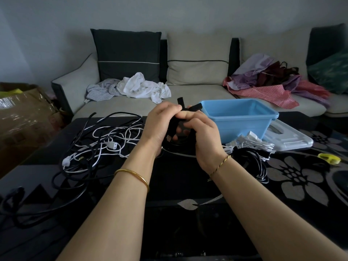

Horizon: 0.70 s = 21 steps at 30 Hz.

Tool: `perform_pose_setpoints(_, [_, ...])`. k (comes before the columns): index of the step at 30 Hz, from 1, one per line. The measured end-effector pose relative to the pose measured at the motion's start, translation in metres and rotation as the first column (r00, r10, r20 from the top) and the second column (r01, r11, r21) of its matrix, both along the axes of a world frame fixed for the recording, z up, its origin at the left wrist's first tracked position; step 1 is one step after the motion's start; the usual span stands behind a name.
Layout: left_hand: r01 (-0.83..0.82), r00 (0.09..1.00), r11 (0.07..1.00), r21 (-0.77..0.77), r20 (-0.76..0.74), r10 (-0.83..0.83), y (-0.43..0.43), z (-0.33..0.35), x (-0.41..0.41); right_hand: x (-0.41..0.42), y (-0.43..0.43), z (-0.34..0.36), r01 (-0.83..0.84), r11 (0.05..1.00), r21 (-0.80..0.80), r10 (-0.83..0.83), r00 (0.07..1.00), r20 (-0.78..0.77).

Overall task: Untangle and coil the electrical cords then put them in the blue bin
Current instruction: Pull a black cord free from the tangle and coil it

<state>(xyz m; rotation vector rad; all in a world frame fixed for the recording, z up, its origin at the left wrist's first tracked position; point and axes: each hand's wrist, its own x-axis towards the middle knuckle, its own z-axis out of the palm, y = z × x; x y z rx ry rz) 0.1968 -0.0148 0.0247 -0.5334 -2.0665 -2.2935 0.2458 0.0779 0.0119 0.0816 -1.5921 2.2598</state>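
- A plain grey wall [169, 12] fills the back of the room.
- A beige sofa [188, 93] runs along it, with a dark cushion [128, 53] and a beige cushion [197, 59] upright against its back.
- White and grey clothes [135, 87] lie crumpled on the left seat, and red and purple clothes [263, 80] are heaped on the right.
- The glossy black desk [178, 176] in front has a grey flower pattern on its right side.
- A cardboard box [22, 117] stands left of the desk.
- The blue bin [243, 129] sits at the desk's far right, with a white lid [288, 136] just beside it.
- A loose tangle of cords [98, 140], black and white, spreads over the left half.
- A white bundle [252, 144] and a black coil [250, 159] lie in front of the bin.
- The left grip [162, 121] and right grip [205, 132] both curl round a black cord [180, 136], held above the desk with its ends poking up.
- A small yellow thing [328, 158] lies at the right edge.
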Motion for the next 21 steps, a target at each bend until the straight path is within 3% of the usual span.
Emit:
perform_pose_setpoints(7, [-0.080, 0.996, 0.996, 0.032, 0.030, 0.079, 0.004, -0.002, 0.000, -0.003, -0.002, -0.003, 0.051, 0.986, 0.159, -0.048, 0.999, -0.023])
perform_pose_setpoints(10, [-0.131, 0.991, 0.991, 0.015, 0.042, 0.130, 0.005, -0.003, -0.001, -0.003, 0.001, -0.006, 0.041, 0.987, 0.153, -0.037, 0.999, -0.034])
perform_pose_setpoints(13, [-0.137, 0.990, 0.990, 0.016, 0.040, 0.137, 0.005, -0.005, -0.002, -0.003, 0.006, -0.005, 0.175, 0.973, 0.150, -0.162, 0.982, -0.098])
perform_pose_setpoints(15, [-0.126, 0.991, 0.992, 0.022, 0.044, 0.125, 0.003, -0.006, -0.003, -0.003, 0.010, -0.001, 0.337, 0.874, 0.351, -0.261, 0.933, -0.247])
perform_pose_setpoints(17, [-0.121, 0.992, 0.993, 0.005, 0.029, 0.121, 0.003, -0.005, -0.003, -0.003, 0.013, 0.002, 0.412, 0.669, 0.619, -0.252, 0.909, -0.332])
perform_pose_setpoints(21, [-0.129, 0.992, 0.990, -0.051, -0.008, 0.129, 0.003, -0.005, -0.003, -0.009, 0.019, 0.005, 0.420, 0.453, 0.786, -0.273, 0.905, -0.327])
